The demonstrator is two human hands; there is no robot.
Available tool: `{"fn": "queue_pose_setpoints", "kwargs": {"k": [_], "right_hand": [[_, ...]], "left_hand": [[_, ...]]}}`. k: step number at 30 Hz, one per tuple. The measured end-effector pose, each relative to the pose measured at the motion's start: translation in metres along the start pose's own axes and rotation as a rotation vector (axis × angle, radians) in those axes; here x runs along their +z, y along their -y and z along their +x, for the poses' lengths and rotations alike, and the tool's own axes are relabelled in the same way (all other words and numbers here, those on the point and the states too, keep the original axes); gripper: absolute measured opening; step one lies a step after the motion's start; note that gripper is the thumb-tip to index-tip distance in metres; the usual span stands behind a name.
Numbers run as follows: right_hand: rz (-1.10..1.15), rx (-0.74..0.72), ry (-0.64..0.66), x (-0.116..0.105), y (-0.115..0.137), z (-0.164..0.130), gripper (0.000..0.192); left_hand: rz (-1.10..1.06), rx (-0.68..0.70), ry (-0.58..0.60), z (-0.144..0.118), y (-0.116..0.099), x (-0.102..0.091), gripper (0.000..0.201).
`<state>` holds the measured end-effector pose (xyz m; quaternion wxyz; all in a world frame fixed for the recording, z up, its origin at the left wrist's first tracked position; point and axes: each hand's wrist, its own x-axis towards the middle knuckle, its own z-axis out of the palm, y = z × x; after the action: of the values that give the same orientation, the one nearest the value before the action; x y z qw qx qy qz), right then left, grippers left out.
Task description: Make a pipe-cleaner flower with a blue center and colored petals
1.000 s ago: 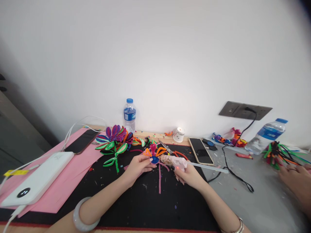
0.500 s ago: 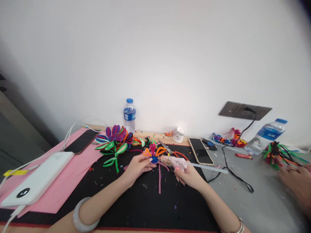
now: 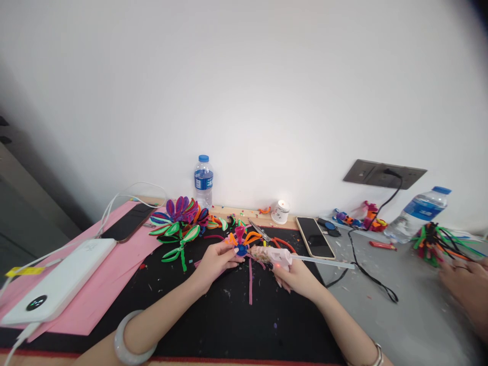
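My left hand [image 3: 215, 260] holds a small pipe-cleaner flower [image 3: 241, 240] with orange and pink petals and a blue centre, just above a black mat [image 3: 213, 310]. My right hand [image 3: 295, 276] grips a pale pink glue gun [image 3: 273, 255] with a clear glue stick [image 3: 324, 261] sticking out behind it. The gun's nozzle touches the flower's right side. A pink pipe cleaner [image 3: 250, 282] lies on the mat below the flower.
Finished pipe-cleaner flowers [image 3: 179, 218] lie at the mat's back left. Scissors [image 3: 267, 235], a phone [image 3: 314, 237], a candle cup [image 3: 281, 211], two water bottles [image 3: 203, 180] [image 3: 419, 211], a power bank [image 3: 61, 284] and another phone [image 3: 128, 222] surround it. Another person's hand [image 3: 465, 287] rests at right near a pipe-cleaner bundle [image 3: 438, 243].
The glue gun has shifted slightly left and up, its nozzle pressing closer to the flower. The other person's hand at right has drawn slightly down.
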<state>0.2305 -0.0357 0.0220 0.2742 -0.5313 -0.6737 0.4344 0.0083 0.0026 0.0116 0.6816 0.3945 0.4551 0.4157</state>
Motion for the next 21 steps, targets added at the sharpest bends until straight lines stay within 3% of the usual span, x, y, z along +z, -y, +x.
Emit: {"fn": "queue_pose_setpoints", "kwargs": {"k": [11,18,21], "right_hand": [[-0.027,0.046,-0.018,-0.001,0.0,0.0,0.028],[0.008,0.048,-0.122,-0.006,-0.005,0.001,0.029],[0.006,0.056,-0.228,-0.011,-0.008,0.001,0.034]], "left_hand": [[0.02,0.032,0.002,-0.001,-0.003,0.001,0.016],[-0.019,0.016,-0.005,0.0,0.0,-0.002,0.016],[-0.027,0.013,0.003,0.001,0.0,-0.004,0.018]]}}
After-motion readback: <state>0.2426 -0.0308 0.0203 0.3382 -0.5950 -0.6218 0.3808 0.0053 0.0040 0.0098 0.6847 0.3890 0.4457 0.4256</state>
